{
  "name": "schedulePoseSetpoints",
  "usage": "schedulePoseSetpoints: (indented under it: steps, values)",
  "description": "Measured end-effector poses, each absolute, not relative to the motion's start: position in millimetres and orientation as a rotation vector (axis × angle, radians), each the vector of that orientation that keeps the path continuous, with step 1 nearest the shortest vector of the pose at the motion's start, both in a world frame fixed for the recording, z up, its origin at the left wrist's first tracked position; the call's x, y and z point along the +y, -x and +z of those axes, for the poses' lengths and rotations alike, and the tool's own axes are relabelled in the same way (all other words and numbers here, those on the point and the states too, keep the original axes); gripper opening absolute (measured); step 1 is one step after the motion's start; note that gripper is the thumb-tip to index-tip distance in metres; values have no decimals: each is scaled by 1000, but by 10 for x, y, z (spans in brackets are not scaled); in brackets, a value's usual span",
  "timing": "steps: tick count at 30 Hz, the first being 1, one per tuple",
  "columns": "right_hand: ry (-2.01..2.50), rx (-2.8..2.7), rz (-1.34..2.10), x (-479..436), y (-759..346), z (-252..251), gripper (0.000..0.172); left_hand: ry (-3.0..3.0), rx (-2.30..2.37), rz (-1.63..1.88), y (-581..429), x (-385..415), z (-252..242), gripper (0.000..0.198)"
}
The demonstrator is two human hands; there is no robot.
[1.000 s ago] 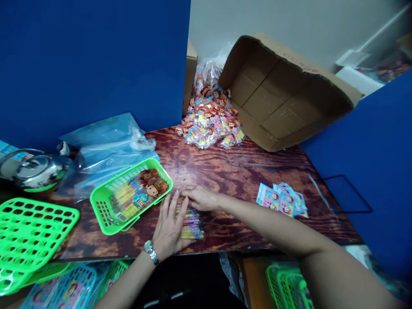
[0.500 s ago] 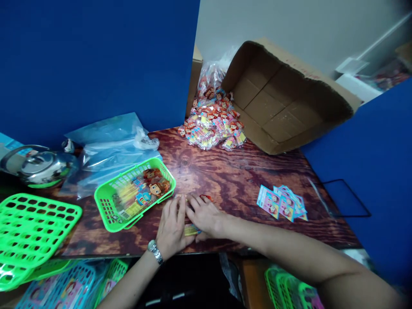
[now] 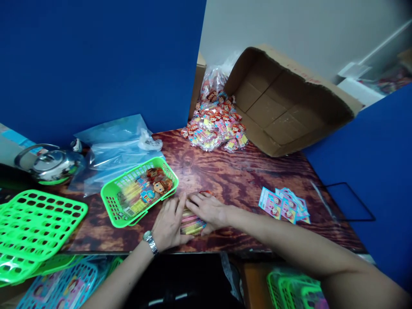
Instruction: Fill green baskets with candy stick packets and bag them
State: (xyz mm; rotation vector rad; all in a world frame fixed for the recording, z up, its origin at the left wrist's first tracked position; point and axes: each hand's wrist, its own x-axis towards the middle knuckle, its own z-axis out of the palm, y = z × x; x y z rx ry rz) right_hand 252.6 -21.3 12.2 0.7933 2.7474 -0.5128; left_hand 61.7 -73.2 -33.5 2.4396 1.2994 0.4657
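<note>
A packet of thin yellow and pink sticks (image 3: 192, 223) lies on the table near its front edge, partly hidden by my hands. My left hand (image 3: 169, 221), with a wristwatch on its wrist, rests flat along the packet's left side, fingers stretched out. Over the packet's upper right part lies my right hand (image 3: 209, 210), its fingers extended and slightly bent. A bit of red shows just beyond the right fingers. Left of my hands stands a bright green basket (image 3: 111, 210) holding clear packets (image 3: 146, 191) with yellow sticks and cartoon-doll heads.
Small doll-printed packets (image 3: 215, 124) are heaped at the back beside a tilted cardboard box (image 3: 280, 103). Printed cards (image 3: 283, 204) lie to the right. Clear plastic bags (image 3: 112, 146), a metal kettle (image 3: 51, 165) and green perforated baskets (image 3: 38, 227) occupy the left.
My hands have moved slightly apart, the left one shifting leftward, so more of the packet's coloured sticks shows between them. The whole view has shifted a little.
</note>
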Motion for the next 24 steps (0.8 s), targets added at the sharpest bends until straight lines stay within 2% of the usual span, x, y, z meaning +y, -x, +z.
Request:
schedulePoseSetpoints:
  steps: [3, 8, 13, 20, 24]
  values:
    - [-772, 2693, -470, -226, -2488, 146, 111, -2440, 1376, 483, -675, -796, -344, 110]
    - [-797, 2632, -351, -396, -2377, 125, 122, -2417, 1473, 478, -735, -897, -373, 111]
    - [-792, 2709, -157, -406, -2360, 56, 112, -2366, 1466, 612, -733, -910, -441, 110]
    - [-735, 2677, -237, -211, -2343, 111, 105, -2275, 1441, 685, -737, -866, -542, 116]
    - [-710, 2635, -249, -186, -2320, 133, 99, -2251, 1393, 635, -654, -929, -386, 122]
